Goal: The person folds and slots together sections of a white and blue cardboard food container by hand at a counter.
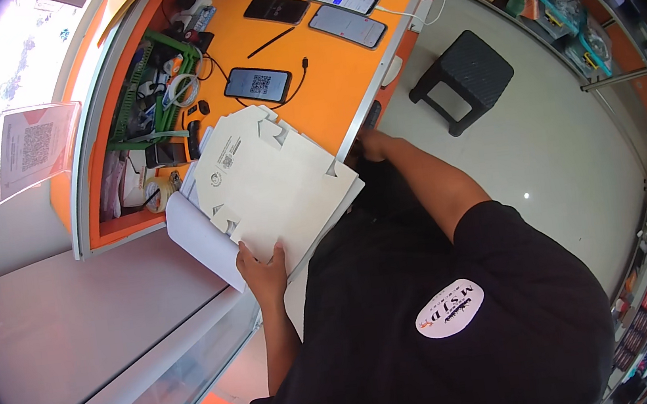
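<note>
The head view showed the left hand point(262, 270) gripping flat white cardboard box blanks point(273, 184), while the right hand point(371, 145) reached under the orange counter point(333, 73), its grip unclear.

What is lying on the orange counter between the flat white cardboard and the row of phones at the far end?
In the head view, one phone with a cable, between the flat white cardboard and the far row of phones; also a black pen.

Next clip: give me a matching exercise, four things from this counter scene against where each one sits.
Things:
1. flat white cardboard sheets
2. black stool
3. green basket
4. left hand

Places:
A. on the pale floor, right of the counter
B. at the near edge of the cardboard
C. on the orange counter, near end
D. along the counter's left side, full of cables

Pairs: 1-C, 2-A, 3-D, 4-B
</note>
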